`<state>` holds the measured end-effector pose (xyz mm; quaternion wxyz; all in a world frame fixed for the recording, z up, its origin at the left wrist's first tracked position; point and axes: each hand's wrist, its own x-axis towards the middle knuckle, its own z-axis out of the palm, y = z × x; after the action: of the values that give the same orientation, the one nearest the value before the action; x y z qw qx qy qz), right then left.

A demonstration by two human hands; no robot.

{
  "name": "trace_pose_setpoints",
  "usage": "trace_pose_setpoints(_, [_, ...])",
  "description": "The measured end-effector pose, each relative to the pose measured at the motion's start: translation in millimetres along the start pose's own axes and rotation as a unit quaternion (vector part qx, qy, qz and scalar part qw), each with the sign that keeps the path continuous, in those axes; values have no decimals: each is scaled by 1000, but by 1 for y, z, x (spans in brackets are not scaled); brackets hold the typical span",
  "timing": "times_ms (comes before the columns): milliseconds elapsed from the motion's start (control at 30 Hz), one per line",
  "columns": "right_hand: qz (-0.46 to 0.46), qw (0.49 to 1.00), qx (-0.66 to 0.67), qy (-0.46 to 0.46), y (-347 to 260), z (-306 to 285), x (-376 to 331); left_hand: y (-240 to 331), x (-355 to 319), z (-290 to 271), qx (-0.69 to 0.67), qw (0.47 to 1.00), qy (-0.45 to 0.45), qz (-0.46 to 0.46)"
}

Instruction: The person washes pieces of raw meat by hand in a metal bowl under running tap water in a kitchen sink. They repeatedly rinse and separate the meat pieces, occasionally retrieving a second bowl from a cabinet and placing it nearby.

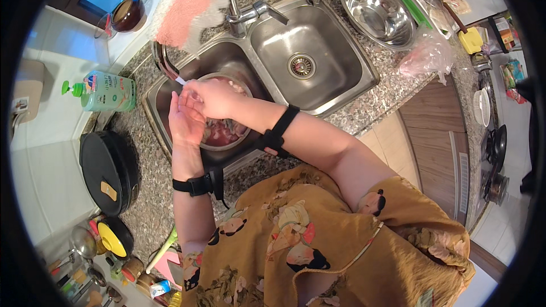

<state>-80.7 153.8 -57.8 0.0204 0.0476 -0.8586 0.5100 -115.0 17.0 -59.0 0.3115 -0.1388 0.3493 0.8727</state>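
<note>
My hands meet over the left sink basin (162, 119), above a round bowl (248, 94) with meat pieces (219, 135) in reddish liquid. Palm up, my left hand (186, 122) rests at the bowl's left side with its fingers loosely out. My right hand (216, 98) reaches across and touches the left one's fingers, its own fingers bent closed. What it may hold is hidden. Just beyond the fingertips is the pale tip of a curved chrome spout (165, 62). My hands and right forearm cover part of the bowl.
A chrome faucet (259, 11) stands behind the right basin (301, 40). A pink-and-white towel (193, 8) hangs near the spout. Left are a green pump bottle (111, 91) and a black round pan (108, 165). A metal bowl (378, 14) and a plastic bag (426, 57) lie right.
</note>
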Motion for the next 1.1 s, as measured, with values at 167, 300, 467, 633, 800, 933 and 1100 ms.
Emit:
trace_pose_setpoints(167, [-7,997,-53,61,21,-32,-13,-6,14,14,41,998,-47,-5])
trace_pose_setpoints(300, [70,975,60,200,47,-121,-37,-4,13,25,46,999,-3,20])
trace_pose_setpoints(467, [80,908,-139,387,83,-285,-73,-3,12,4,27,999,-1,-19])
trace_pose_setpoints(633, [171,812,-453,327,104,-329,-86,-8,12,-21,11,999,12,-42])
trace_pose_setpoints(800, [205,941,-253,88,159,-236,-52,-12,5,-34,22,998,37,-49])
trace_pose_setpoints(933, [263,868,-398,-136,216,-169,-33,-12,-10,-39,21,996,79,-43])
trace_pose_setpoints(1100, [340,828,-402,-191,262,-144,-34,-9,-31,-49,-7,992,129,-14])
